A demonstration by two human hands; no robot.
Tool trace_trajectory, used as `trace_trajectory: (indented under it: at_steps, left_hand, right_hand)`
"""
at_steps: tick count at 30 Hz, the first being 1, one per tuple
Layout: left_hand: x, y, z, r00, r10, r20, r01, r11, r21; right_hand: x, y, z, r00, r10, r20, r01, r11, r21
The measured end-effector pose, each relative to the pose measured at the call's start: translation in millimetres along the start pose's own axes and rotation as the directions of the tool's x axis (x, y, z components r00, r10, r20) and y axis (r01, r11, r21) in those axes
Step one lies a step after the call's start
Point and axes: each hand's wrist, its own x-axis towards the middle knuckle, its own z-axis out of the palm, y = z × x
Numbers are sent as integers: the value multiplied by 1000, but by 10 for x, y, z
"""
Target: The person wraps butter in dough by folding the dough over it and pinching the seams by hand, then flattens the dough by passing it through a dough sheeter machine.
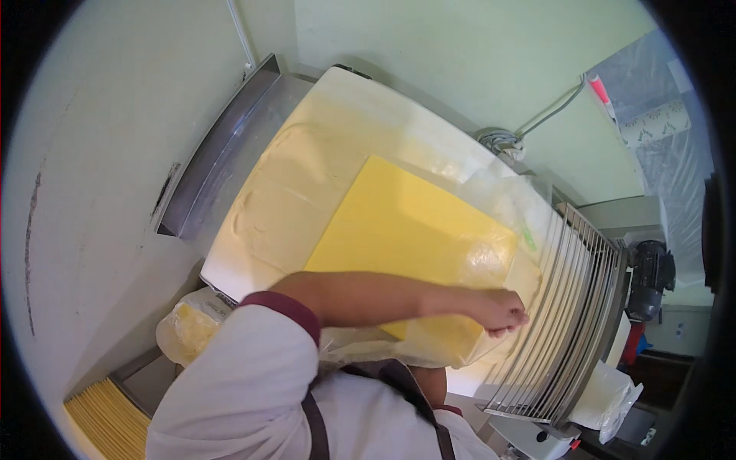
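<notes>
A flat, smooth yellow slab (399,222) lies on a broad cream-white work surface (284,184). Clear plastic film (448,337) covers its near and right edges, and more crumpled film lies along its far right side. Reaching across the slab's near part, my left arm ends in my left hand (502,313) at the slab's right end. Its fingers are curled closed against the edge of the film. Of my right arm only a short piece of forearm (431,385) shows, close to my body; my right hand is hidden beneath the film and the left arm.
A metal bar guard (560,314) stands to the right, beside a dark motor (650,280). A metal tray (222,153) adjoins the far left. Near my left elbow are a plastic bag (188,330) and stacked yellow sheets (111,418). A coiled cable (498,142) hangs by the wall.
</notes>
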Motion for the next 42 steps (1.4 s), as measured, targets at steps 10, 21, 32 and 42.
trace_trajectory:
  at_steps: [10, 21, 32, 42]
  left_hand:
    - [-1522, -851, -1719, 769, 169, -616, 580, 223, 784]
    - [-1347, -1191, -1680, 720, 313, -620, 556, 275, 784]
    - [-1286, -988, -1543, 782, 247, -571, 589, 3, 808]
    - [-1352, -968, -1468, 714, 220, -664, 674, 38, 737]
  right_hand:
    - [264, -21, -114, 993, -62, -101, 54, 995, -81]
    - [894, -76, -20, 947, -242, -213, 141, 906, -400]
    - [1274, 168, -644, 898, -175, -403, -66, 853, -518]
    - [1246, 177, -1771, 946, 27, -322, -255, 673, -694]
